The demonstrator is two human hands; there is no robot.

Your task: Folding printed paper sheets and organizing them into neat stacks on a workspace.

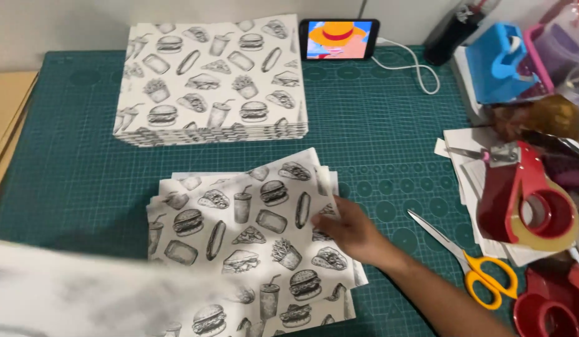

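Head view is showing your right hand [349,231] resting flat on the right edge of a loose pile of printed paper sheets [252,243] on the green cutting mat [389,125] that is covering the counter. The grip is lying released, fingers spread over the top sheet and pressing down rather than pinching it. Your left hand cannot be made out; a pale blur [83,290] is sweeping across the lower left, well to the left of the grip, and may be a sheet in motion, so whether that grip is clenched or released I cannot tell.

The sheets under your fingers are fanning out unevenly, corners sticking out past one another. They are looking thin, light and limp, probably slippery against each other and quick to crease, so I would judge a corner or a free edge the best place to take hold, with a light pinch on one layer only.

Beyond the grip, farther from you, a neat square stack [211,81] of the same paper is sitting, with a phone [339,39] propped behind it. Just right of the grip, yellow-handled scissors [470,262] are lying, and farther right a red tape dispenser [530,200].
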